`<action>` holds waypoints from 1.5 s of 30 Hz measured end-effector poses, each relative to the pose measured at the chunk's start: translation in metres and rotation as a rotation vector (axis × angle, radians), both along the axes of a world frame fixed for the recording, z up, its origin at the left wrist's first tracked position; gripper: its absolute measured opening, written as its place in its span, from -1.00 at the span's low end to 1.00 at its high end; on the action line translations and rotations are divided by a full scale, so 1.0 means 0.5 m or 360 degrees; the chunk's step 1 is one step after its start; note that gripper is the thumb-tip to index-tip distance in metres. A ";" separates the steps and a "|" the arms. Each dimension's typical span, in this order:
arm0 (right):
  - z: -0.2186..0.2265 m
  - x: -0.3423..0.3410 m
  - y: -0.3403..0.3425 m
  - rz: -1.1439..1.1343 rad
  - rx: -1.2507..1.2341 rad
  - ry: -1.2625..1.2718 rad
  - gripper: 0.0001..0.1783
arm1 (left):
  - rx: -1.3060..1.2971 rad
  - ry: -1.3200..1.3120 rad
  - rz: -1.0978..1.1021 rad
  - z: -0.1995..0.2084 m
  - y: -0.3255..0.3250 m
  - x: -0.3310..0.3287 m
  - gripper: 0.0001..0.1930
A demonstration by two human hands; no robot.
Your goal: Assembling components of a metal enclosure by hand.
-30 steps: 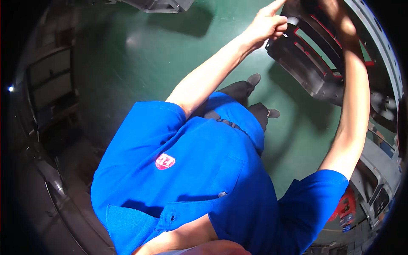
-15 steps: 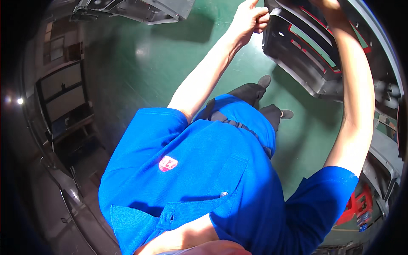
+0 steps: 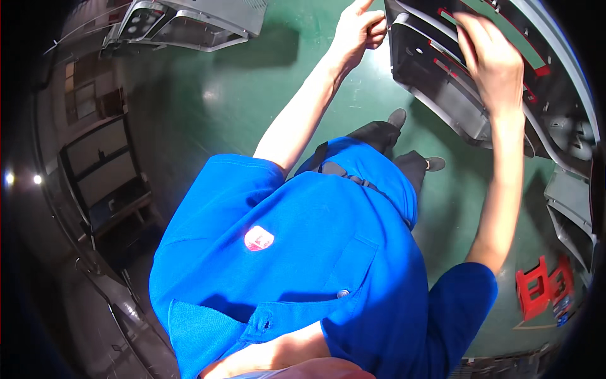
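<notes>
A large dark moulded panel (image 3: 435,95) with several slots and red strips stands at the upper right. My left hand (image 3: 361,33) is beside its left edge. Its lower fingers are curled in, and the upper fingertips run out at the picture's top; anything inside the curl is hidden. Over the panel is my right hand (image 3: 495,66), knuckles up and fingers bent together. Its fingertips lie near the end of a red strip (image 3: 445,15) bordering a long green area (image 3: 505,28). What they pinch, if anything, is too small to make out.
Another grey moulded part (image 3: 208,22) stands at the upper left. Grey parts (image 3: 571,196) and a red plastic stool (image 3: 534,288) are at the right. A dark framed rack (image 3: 104,164) stands at the left. The floor (image 3: 252,95) is green.
My right hand has come down and back from the top edge, so it now shows fully over the panel. My left hand has shifted slightly left. The view has turned a little.
</notes>
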State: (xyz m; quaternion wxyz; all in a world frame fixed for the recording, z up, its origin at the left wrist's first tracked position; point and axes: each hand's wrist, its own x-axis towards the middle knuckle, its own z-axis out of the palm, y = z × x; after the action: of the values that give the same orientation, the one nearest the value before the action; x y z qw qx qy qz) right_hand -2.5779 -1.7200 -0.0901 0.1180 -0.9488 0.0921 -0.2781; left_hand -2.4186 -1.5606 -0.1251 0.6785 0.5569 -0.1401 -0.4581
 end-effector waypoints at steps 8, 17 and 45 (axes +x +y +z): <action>-0.204 -0.196 0.184 -0.0442 0.1055 -0.0046 -0.84 | 0.0067 -0.0080 0.0084 -0.016 0.013 0.012 -0.39; -0.414 -0.258 0.259 -0.0370 0.2073 0.0452 -0.89 | 0.0071 -0.0273 0.0237 -0.035 0.040 -0.044 -0.36; -0.796 -0.158 0.330 -0.0633 0.1883 0.0086 -0.81 | 0.0278 -0.0319 0.0246 -0.028 0.315 -0.435 -0.38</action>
State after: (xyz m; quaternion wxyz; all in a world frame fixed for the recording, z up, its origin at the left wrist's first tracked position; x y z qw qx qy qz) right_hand -2.6571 -1.5552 -0.4883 0.5671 -0.6942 0.4083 -0.1726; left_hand -2.6361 -1.4030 -0.1389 0.6434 0.6659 -0.1234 -0.3570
